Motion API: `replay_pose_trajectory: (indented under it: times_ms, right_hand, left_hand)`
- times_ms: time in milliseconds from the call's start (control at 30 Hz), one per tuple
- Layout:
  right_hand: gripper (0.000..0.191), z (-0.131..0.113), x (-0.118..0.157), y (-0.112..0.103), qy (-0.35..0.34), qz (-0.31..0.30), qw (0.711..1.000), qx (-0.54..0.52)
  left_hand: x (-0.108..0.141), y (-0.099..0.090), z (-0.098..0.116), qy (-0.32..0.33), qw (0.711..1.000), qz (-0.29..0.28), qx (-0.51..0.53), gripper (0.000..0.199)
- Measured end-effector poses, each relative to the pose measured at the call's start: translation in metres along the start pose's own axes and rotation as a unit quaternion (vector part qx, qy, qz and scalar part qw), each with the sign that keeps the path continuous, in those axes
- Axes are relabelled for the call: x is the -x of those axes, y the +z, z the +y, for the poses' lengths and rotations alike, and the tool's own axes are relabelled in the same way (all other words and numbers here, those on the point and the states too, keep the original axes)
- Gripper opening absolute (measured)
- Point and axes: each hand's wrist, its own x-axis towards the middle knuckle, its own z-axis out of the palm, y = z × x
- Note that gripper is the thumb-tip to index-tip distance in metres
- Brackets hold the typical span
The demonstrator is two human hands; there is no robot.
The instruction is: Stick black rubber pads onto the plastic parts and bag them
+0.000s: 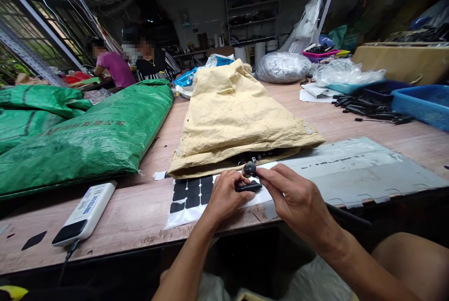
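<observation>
My left hand (229, 193) is closed round a black cylindrical part (249, 187), low over the table's front edge. Just above it, my right hand (294, 193) pinches a small dark round piece (249, 169) between thumb and fingertips. Both hands are close together in front of the open mouth of a tan sack (231, 113), where dark pieces show. Under and beside my left hand lies a white sheet with black rounded-square stickers (192, 193).
Green sacks (105, 128) fill the left side, with a white device (86, 212) and cable in front. A grey board (336, 170) lies to the right. Further back are black parts (375, 109) and a blue bin (424, 104). Two people sit at the back left.
</observation>
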Motion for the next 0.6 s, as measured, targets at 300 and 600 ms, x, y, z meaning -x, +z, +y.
replay_pose_trajectory:
  times_ms: [300,600]
  right_hand:
    - [0.028,0.011,-0.001,-0.012,0.027,0.024,0.999,-0.005]
    - [0.028,0.024,0.011,-0.011,0.063,-0.01,0.997,0.035]
  left_hand:
    - [0.001,0.001,0.001,-0.016,1.0,0.004,0.006,0.021]
    - [0.001,0.001,0.002,-0.021,1.0,0.006,0.001,0.02]
